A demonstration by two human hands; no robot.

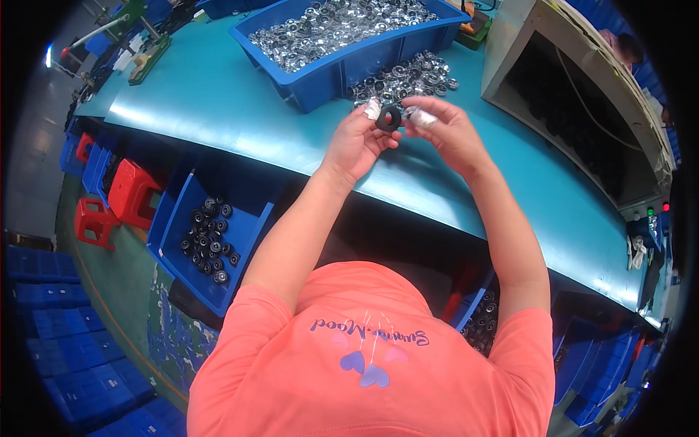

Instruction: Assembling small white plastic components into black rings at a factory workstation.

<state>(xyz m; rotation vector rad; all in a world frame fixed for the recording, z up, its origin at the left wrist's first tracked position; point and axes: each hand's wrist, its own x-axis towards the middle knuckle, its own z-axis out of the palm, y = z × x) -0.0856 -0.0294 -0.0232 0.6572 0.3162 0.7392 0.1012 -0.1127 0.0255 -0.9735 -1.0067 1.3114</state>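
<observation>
My left hand [357, 142] pinches a black ring [389, 119] with a round hole, held upright over the front part of the table. White wrapping covers the tip of its thumb. Close beside the ring, my right hand [453, 135] has its fingers drawn together, with white wrapping on a digit. A small shiny bit shows at those fingertips, too little to make out. Just beyond both hands lies a loose pile of shiny, clear-and-silver round parts [408, 79]. Behind it stands a blue bin [313, 91] heaped with similar parts.
A grey box-like machine [510, 54] with a dark opening stands right on the teal table [218, 109]. Below the table edge at left, a blue bin [171, 240] holds black wheels. Red stools [131, 193] and stacked blue crates [65, 328] are farther left.
</observation>
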